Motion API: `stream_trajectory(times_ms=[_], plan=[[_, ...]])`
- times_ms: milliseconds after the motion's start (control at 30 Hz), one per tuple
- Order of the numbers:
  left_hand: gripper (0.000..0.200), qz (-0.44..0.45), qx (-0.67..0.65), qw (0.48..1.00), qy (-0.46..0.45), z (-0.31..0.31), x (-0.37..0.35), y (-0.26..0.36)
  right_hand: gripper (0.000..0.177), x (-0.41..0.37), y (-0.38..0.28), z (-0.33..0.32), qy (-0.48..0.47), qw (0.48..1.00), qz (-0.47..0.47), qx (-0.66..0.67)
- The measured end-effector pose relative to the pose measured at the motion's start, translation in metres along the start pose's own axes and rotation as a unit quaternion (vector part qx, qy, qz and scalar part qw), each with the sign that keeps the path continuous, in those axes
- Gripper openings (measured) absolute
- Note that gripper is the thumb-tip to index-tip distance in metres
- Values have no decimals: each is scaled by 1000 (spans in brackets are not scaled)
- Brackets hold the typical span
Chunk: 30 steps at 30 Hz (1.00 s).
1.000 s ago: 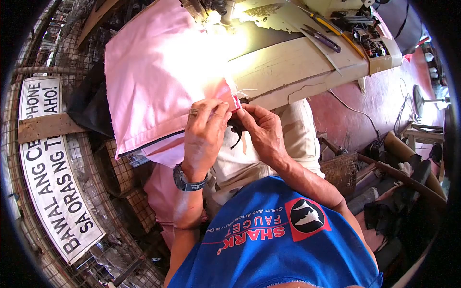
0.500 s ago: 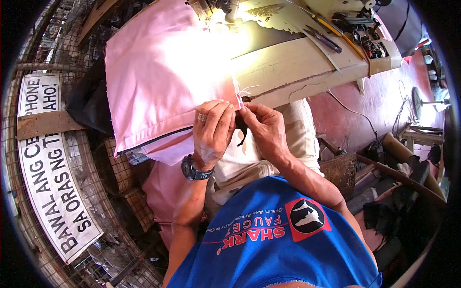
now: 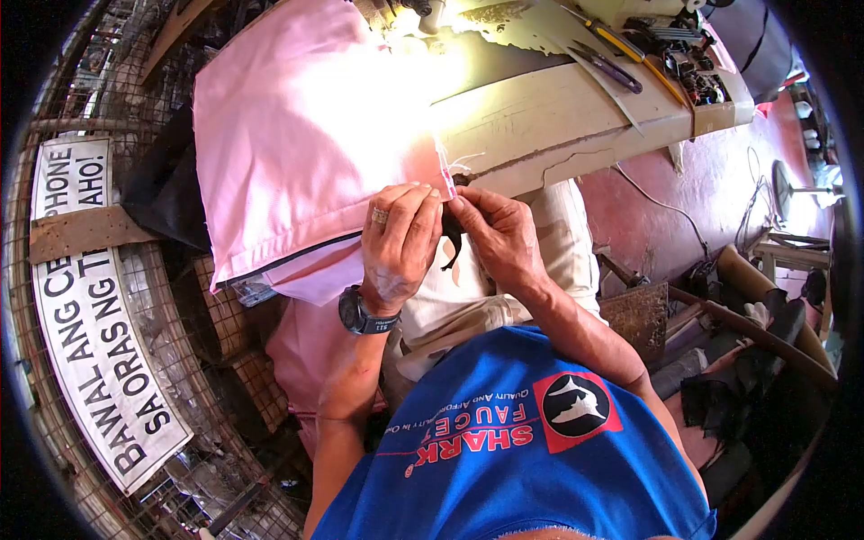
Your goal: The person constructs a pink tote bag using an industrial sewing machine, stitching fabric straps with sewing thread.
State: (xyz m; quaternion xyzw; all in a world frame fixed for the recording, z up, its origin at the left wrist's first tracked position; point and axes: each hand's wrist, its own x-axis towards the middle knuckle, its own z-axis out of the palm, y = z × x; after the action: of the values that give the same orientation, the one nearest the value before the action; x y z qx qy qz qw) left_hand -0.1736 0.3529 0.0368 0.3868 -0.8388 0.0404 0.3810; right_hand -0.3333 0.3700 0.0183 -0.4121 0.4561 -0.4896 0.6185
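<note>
A large piece of pink fabric [image 3: 261, 162] lies over the table's left side, its lower edge lined by a thin dark strip. My left hand [image 3: 400, 238], with a ring and a wristwatch, pinches the fabric's near right corner. Close beside it, my right hand [image 3: 497, 232] has thumb and forefinger closed on the same corner, where white threads [image 3: 463, 164] stick out. A dark strip [image 3: 453, 236] hangs down between the hands. What exactly lies under the fingertips is hidden.
A bright lamp glares by the machine parts [image 3: 430, 16] at the top. On the table [image 3: 540, 126] lie a yellow-handled tool [image 3: 630, 47], dark snips [image 3: 612, 72] and a box of small parts [image 3: 706, 90]. Wire mesh and a lettered sign [image 3: 99, 342] stand at left; a fan [image 3: 783, 189] is at right.
Both hands keep their pinch on the fabric corner. The fabric and hands appear shifted very slightly up and left; otherwise little differs.
</note>
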Motion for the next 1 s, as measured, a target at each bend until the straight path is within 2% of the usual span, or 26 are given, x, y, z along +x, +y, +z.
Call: stream_trajectory(times_ms=[100,400,600,633,700,733,833,867,1000], plan=[[31,-1,1,1000,-5,-1,0,1,27,1,9,-4,-26,999,-8,27],[31,-9,-8,999,-49,-9,4,-2,32,-5,3,-14,-78,987,64,122],[33,-13,6,1000,-10,-2,2,1,30,-4,-13,-20,-90,995,12,-36],[33,-5,10,1000,-7,-1,1,-1,27,-4,-21,-21,-84,986,-35,-137],[34,9,15,1000,-5,1,0,-2,21,-4,-37,-23,-73,931,-128,-334],[35,17,16,1000,-7,1,0,-4,22,-3,-35,-23,-43,892,-230,-387],[36,27,17,999,-21,-4,3,-2,32,15,-50,-32,-54,757,-435,-484],[36,27,21,999,-23,-5,3,-2,36,20,-59,-35,-105,712,-461,-519],[33,11,26,1000,-11,-5,4,1,43,46,-51,-46,-186,630,-552,-513]])
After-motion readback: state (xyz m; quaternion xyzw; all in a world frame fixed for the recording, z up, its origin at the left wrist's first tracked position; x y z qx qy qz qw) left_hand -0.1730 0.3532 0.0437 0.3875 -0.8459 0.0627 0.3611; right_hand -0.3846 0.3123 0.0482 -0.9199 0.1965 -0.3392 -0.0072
